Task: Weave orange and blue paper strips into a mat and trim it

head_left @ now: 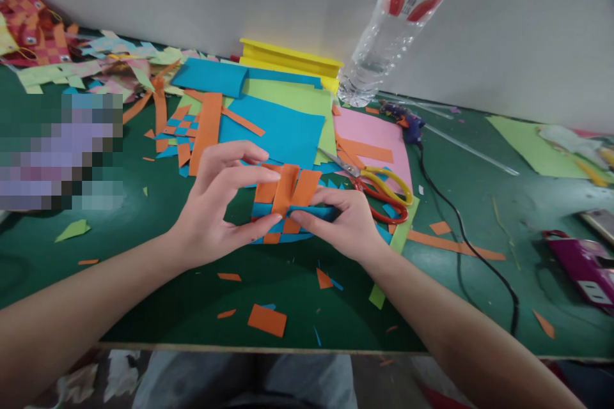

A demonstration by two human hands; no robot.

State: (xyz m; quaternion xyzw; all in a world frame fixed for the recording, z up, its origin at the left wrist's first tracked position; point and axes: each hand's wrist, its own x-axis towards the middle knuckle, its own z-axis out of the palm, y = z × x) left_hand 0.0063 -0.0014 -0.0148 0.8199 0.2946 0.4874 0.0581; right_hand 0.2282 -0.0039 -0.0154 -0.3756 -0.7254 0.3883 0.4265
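Woven paper piece [288, 208]: orange and blue strips interlaced, held just above the green worktop [144, 255] near its middle, between both hands.
Left hand [215, 211]: grip closed on the left edge of the woven paper piece; thumb low, pinching the near edge, other fingers curled over the top of the orange strips.
Right hand [345, 223]: grip closed on the right side of the woven paper piece, thumb and forefinger pinching a blue strip where it crosses the orange.
Scissors [378, 188]: yellow and red handles, lying just right of the right hand, blades pointing far-left, resting on the pink sheet [369, 134].
Paper sheets [283, 121]: blue and light green, stacked just beyond the hands; loose orange strips on them.
Yellow box [290, 61]: at the far edge against the wall.
Bottle [393, 19]: clear plastic, standing far right of the box.
Glue gun [405, 121]: far right, its black cord [460, 230] trailing near across the worktop.
Scraps [266, 319]: orange and blue bits scattered on the near worktop in front of the hands.
Woven pieces [33, 32]: piled at the far left corner.
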